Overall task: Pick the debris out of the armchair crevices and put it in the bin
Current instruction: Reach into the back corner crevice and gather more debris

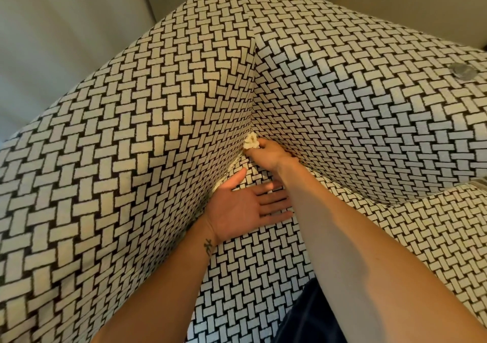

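Note:
The armchair is covered in a black-and-white basket-weave fabric; I look down into its back left corner. My right hand reaches into that corner and pinches a small crumpled cream-white piece of debris at the crevice where arm, back and seat meet. My left hand lies palm up with straight fingers on the seat cushion, its edge against the crevice along the left arm. Pale crumbs show in that crevice just above the left thumb. No bin is in view.
A round clear disc-like object lies on top of the chair back at the far right. Pale wall or curtain stands behind the chair at left. Dark clothing shows at the bottom edge.

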{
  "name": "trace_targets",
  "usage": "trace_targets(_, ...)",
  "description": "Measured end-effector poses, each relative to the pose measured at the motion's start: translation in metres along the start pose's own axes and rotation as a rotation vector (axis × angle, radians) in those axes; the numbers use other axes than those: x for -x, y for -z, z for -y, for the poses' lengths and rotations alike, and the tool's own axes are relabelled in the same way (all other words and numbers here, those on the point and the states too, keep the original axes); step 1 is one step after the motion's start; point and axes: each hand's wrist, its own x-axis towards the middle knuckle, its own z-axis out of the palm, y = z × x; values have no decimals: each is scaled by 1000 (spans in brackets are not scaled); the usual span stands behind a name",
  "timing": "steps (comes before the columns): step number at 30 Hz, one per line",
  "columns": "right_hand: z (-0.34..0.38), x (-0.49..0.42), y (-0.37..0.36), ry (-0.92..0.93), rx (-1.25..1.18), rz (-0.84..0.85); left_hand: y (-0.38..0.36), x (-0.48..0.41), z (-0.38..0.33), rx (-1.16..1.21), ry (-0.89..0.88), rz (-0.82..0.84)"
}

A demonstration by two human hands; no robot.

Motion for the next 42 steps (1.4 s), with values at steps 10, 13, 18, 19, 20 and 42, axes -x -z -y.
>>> trace_targets(10, 11, 51, 12, 215, 24, -42, 1, 4, -3, 118, 68, 81)
trace_targets(13, 10, 69, 23, 279, -20, -8, 2, 3, -3, 164, 92, 58)
trace_targets(18, -5, 75, 30, 312, -22, 2, 0, 5, -4, 151, 92, 7)
trace_targets(19, -8, 78, 30, 321, -33, 8, -1, 5, -4, 150, 88, 3)
trace_targets(20, -10, 82, 31, 338, -35, 22, -2, 5, -5, 142, 86, 0)
trace_targets(42, -23, 129, 37, 418, -27, -176, 4, 31, 18, 217, -154, 52)
